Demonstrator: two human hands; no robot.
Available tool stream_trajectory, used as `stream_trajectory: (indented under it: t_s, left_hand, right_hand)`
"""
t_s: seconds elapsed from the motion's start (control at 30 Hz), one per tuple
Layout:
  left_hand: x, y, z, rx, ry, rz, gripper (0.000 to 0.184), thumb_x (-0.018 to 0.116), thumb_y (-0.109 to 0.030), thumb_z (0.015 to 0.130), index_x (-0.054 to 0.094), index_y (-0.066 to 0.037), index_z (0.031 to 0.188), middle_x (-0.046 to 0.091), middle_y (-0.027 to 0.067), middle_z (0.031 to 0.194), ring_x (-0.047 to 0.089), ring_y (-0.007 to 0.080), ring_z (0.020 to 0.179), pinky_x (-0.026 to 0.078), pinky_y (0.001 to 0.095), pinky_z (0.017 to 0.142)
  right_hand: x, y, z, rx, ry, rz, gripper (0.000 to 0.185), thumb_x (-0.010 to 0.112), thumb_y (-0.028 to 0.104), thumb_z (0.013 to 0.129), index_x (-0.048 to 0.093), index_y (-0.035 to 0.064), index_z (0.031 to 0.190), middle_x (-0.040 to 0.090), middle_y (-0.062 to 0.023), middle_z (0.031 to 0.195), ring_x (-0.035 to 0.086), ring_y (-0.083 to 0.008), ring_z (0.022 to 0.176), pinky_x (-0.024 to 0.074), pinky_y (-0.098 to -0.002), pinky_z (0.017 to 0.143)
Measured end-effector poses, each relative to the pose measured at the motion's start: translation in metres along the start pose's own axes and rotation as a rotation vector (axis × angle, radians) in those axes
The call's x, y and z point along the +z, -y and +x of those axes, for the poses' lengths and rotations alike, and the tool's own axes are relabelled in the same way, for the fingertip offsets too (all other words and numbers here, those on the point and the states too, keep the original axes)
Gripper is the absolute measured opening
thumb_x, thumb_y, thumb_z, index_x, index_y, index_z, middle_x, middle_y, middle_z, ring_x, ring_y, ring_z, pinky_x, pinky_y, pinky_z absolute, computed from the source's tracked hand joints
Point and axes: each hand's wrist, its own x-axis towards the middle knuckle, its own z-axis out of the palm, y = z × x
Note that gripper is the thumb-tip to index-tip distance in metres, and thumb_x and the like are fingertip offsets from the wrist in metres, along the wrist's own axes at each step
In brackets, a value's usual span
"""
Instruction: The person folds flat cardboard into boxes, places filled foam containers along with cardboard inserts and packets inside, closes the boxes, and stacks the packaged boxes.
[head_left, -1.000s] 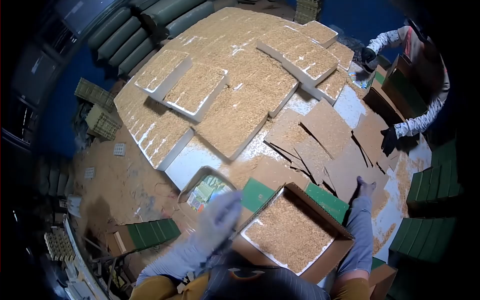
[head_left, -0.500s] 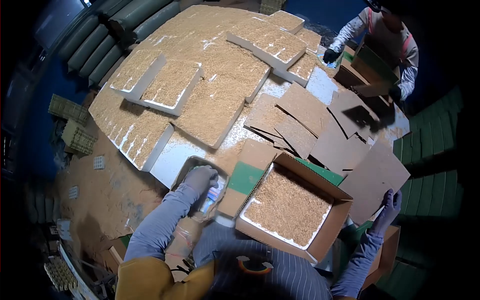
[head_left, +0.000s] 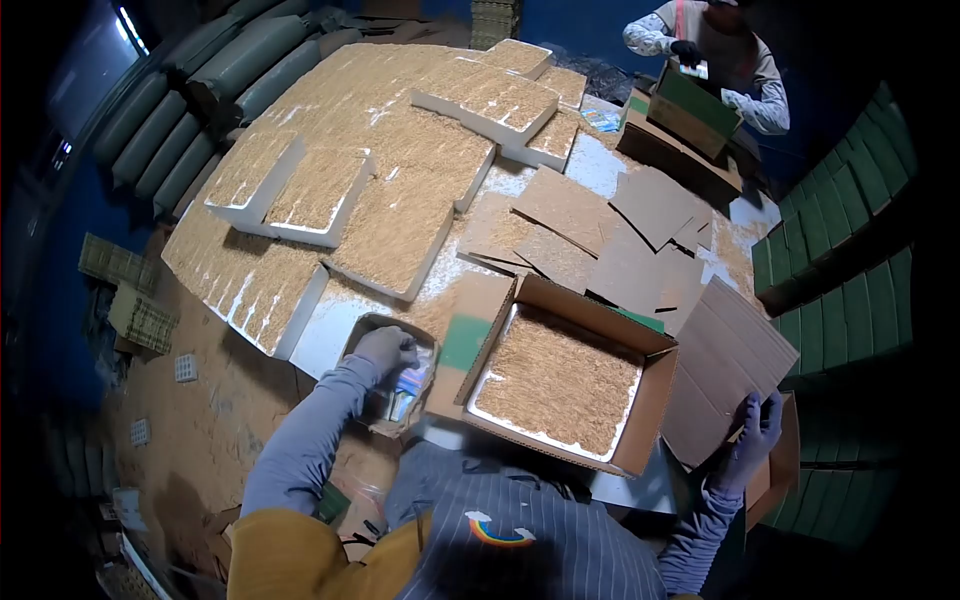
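Observation:
My left hand, in a grey glove, hangs over a small open bin with its fingers curled together. Whatever sits between those fingertips is hidden. Colourful printed packets lie in the bin below the hand. At the right, my gloved right hand grips the lower edge of a flat cardboard sheet, which is tilted. Between my hands stands an open cardboard box. Inside it is a white foam tray filled level with loose tan grain-like flakes.
Flake-covered white trays crowd the table beyond, some stacked. Loose cardboard sheets lie behind the box. Across the table a co-worker handles a green-and-brown box. Green boxes are stacked at right; filled sacks are piled at left.
The view has shifted, moving the table scene left in the picture. My right hand has tilted the cardboard sheet more upright. Across the table, the co-worker's dark-gloved hand has risen above the box.

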Motion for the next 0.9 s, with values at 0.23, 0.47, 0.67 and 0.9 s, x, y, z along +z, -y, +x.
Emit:
stream_trajectory:
  t_s: [0.23, 0.47, 0.67, 0.9]
  left_hand:
    - [-0.074, -0.150, -0.075, 0.405, -0.601, -0.275, 0.019, 0.076, -0.021, 0.076, 0.072, -0.007, 0.088, 0.062, 0.0096, 0.083, 0.061, 0.0233, 0.081, 0.050, 0.0313, 0.072]
    - [-0.092, -0.184, -0.084, 0.384, -0.700, -0.397, 0.020, 0.064, -0.015, 0.088, 0.067, -0.006, 0.105, 0.064, 0.0116, 0.096, 0.064, 0.0249, 0.079, 0.051, 0.0319, 0.070]
    - [-0.059, -0.152, -0.036, 0.405, -0.506, -0.640, 0.028, 0.059, -0.016, 0.092, 0.061, -0.002, 0.116, 0.062, 0.0102, 0.108, 0.061, 0.0177, 0.094, 0.049, 0.0292, 0.082]
    - [-0.026, -0.093, -0.021, 0.221, 0.306, -0.660, 0.072, 0.031, -0.060, 0.097, 0.032, -0.006, 0.145, 0.050, 0.0196, 0.134, 0.050, 0.0259, 0.123, 0.039, 0.0326, 0.105]
  right_hand:
    - [0.015, 0.027, -0.029, -0.610, 0.030, -0.141, 0.034, 0.062, -0.003, 0.072, 0.060, 0.0018, 0.106, 0.058, -0.0080, 0.087, 0.055, -0.0213, 0.074, 0.0439, -0.0306, 0.070]
    - [0.121, 0.069, -0.072, -0.999, 1.167, -0.584, 0.018, 0.050, 0.014, 0.088, 0.055, 0.0091, 0.105, 0.059, -0.0050, 0.078, 0.065, -0.0236, 0.070, 0.0506, -0.0366, 0.059]
    - [0.141, 0.058, -0.074, -0.892, 1.336, -0.302, 0.028, 0.051, 0.017, 0.090, 0.052, 0.0093, 0.117, 0.062, -0.0130, 0.093, 0.063, -0.0278, 0.090, 0.0497, -0.0405, 0.080]
    - [0.053, -0.042, -0.022, 0.585, 0.484, 0.502, 0.033, 0.059, 0.022, 0.089, 0.059, 0.0090, 0.119, 0.058, 0.0012, 0.090, 0.055, -0.0089, 0.086, 0.0485, -0.0320, 0.078]
